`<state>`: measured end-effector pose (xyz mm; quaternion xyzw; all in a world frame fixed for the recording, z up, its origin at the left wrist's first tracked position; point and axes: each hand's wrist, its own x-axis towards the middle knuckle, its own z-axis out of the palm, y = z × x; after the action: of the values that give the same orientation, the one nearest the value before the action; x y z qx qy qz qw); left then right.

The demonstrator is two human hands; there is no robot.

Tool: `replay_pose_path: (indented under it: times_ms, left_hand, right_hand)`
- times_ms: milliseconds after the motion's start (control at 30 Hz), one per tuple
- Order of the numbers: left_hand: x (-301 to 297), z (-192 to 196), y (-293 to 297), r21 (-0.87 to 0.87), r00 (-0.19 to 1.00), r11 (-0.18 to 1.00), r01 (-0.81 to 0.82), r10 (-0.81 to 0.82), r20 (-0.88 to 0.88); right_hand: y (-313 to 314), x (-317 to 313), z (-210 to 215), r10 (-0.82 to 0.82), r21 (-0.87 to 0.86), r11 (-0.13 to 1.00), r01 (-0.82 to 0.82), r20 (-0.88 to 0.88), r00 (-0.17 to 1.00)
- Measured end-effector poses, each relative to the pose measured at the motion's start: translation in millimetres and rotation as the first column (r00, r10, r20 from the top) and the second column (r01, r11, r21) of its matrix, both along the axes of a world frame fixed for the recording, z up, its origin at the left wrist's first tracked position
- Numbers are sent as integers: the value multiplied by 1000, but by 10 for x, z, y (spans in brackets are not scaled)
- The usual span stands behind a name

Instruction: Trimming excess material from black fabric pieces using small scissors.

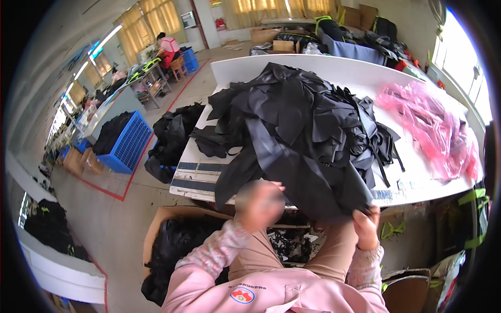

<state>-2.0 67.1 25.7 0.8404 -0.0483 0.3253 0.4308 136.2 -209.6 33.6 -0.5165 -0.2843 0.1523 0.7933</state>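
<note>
A large heap of black fabric pieces (297, 104) covers the middle of the white table (417, 195). From it, a wide black fabric panel (300, 169) hangs over the near edge toward my lap. My right hand (366, 225) is closed on the lower right corner of this panel, its fingers pinching the cloth. My left hand (260, 204) is at the near edge, beside the panel's left side. It is smeared, so whether its fingers hold cloth cannot be told.
Pink plastic sheeting (428, 125) lies on the table's right. A cardboard box (156, 221) of black fabric stands below left. Farther left is a blue crate (122, 148) of dark pieces. A person (168, 47) sits at a far workbench.
</note>
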Motion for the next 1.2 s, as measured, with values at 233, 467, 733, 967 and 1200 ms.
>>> replay_pose_path:
  times_ms: [233, 467, 733, 967, 1200]
  left_hand:
    - [627, -361, -905, -475, 548, 523, 708, -831, -97]
    - [545, -272, -1154, -721, 466, 217, 658, -869, 164]
    - [328, -26, -837, -785, 483, 366, 500, -870, -98]
    - [255, -101, -867, -914, 838, 399, 73, -521, -160]
    - [291, -469, -716, -798, 948, 601, 55, -281, -146]
  right_hand:
    - [-315, -131, 248, 364, 58, 923, -381, 193, 911]
    - [-175, -182, 178, 624, 207, 744, -636, 127, 771]
    - [-265, -233, 263, 549, 114, 835, -538, -112, 828]
    - [-70, -20, -133, 66, 34, 998, -57, -504, 861]
    - [133, -326, -309, 131, -144, 978, -153, -153, 979]
